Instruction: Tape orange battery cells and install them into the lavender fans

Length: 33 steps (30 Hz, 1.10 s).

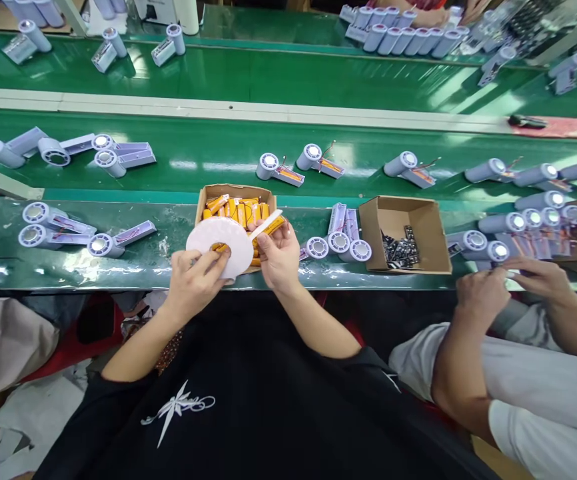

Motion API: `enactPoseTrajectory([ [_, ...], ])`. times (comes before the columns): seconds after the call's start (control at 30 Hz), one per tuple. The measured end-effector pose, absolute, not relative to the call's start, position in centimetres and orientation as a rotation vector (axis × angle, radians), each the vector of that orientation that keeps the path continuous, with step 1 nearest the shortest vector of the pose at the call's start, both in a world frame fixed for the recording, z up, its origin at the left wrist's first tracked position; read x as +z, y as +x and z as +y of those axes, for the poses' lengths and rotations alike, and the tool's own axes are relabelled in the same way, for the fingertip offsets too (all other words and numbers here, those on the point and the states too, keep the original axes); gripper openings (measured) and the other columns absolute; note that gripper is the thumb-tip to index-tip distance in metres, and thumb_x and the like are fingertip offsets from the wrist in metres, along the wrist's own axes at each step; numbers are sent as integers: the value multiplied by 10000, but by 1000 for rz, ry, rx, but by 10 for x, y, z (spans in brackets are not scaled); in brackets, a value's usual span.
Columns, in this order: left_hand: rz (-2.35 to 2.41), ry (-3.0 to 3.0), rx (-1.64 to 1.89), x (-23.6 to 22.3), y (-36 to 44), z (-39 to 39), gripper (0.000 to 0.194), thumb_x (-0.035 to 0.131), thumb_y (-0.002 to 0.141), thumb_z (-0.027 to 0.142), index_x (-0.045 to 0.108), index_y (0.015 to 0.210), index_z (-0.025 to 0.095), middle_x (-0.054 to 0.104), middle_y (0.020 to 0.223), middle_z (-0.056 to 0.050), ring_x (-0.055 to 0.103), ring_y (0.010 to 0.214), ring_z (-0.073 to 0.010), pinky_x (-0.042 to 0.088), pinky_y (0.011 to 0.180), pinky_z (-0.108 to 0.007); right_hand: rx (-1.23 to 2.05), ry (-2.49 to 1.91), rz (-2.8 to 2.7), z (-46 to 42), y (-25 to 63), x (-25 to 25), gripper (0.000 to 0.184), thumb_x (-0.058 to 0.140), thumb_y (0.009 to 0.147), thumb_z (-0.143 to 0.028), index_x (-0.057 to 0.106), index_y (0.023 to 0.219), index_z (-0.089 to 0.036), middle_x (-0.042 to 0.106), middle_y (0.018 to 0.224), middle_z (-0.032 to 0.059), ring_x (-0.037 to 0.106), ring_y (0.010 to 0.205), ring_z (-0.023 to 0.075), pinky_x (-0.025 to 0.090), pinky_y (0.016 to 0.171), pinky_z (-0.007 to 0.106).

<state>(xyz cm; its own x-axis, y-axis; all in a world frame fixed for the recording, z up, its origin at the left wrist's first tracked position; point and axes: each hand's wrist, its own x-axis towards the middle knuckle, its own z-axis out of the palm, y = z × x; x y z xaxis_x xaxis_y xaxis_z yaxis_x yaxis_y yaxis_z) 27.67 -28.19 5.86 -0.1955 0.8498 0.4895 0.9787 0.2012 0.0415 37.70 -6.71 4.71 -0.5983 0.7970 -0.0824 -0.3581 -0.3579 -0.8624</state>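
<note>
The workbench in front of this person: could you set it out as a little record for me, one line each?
Left hand: holds a white roll, fingers by its center opening
Right hand: holds an orange pack and a white strip
Partly hidden by the roll: cardboard box of more orange packs
Farther right: second box, with small black parts
Beyond: green belt carrying pale purple devices
Far right: co-worker's hands

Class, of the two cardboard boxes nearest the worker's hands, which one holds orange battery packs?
The left cardboard box, partly hidden behind the white roll: orange battery packs lie inside, while the right box holds small black parts.
</note>
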Motion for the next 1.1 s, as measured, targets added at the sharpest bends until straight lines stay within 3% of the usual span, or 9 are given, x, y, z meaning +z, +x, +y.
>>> enactPoseTrajectory([
  [0.17,-2208,-2112,-497,50,299,-270,550,772,1008,242,696,1550,301,829,1302,-73,649,1127,-271,479,1000,-467,1621,-658,-1069,20,379,67,441,870,895,-506,725,1255,-296,786,1389,63,775,1321,246,707,1028,384],
  [0.3,-2451,-2345,-571,64,223,-230,656,875,922,427,708,1538,276,763,1483,-101,569,1443,-374,466,1194,-554,1650,-588,-1233,40,390,69,607,870,908,-517,647,1460,-399,771,1418,32,771,1339,245,720,952,353],
  [0.37,-2558,-2478,-790,71,161,-210,519,805,965,497,778,1434,276,792,1425,-81,636,1386,-326,501,1196,-493,1668,-583,-1310,26,402,61,638,888,894,-548,648,1468,-407,806,1330,34,817,1233,241,725,889,336],
  [0.47,-2871,-1788,-970,72,67,-195,454,599,1070,466,790,1381,196,793,1398,-123,689,1286,-294,513,1186,-471,1623,-626,-1316,10,423,47,616,915,871,-556,682,1417,-394,836,1217,33,857,1095,231,725,821,323],
  [0.57,-2902,-1130,-586,62,-3,-201,477,541,1062,398,769,1378,122,701,1527,-211,520,1491,-402,379,1277,-611,1600,-691,-1246,12,447,38,609,977,801,-526,723,1336,-382,852,1136,21,871,986,218,724,765,313],
  [0.67,-2929,-1023,-226,55,-40,-214,431,557,1018,382,793,1270,124,671,1533,-246,348,1573,-497,306,1244,-730,1573,-719,-1229,19,473,36,598,1007,765,-489,741,1289,-378,870,1076,14,879,900,236,741,778,380],
  [0.8,-2886,-1256,-75,58,-42,-195,345,556,980,325,811,1118,139,750,1329,-264,425,1462,-500,347,1169,-741,1496,-719,-1284,26,475,50,505,1026,737,-431,778,1167,-336,880,936,17,884,842,299,752,784,492],
  [1.0,-2676,-1783,-110,36,16,-88,313,589,928,220,844,1107,190,784,1311,-223,462,1472,-423,380,1212,-643,1611,-502,-1593,62,354,88,414,987,742,-406,820,1104,-294,887,1009,16,866,925,252,741,805,420],
  [1.1,-2685,-1870,-89,25,26,-56,276,642,913,254,841,1084,168,798,1237,-245,536,1418,-436,394,1208,-628,1601,-378,-1898,85,291,87,415,935,773,-419,846,1152,-272,873,991,-4,824,855,208,717,879,411],
])
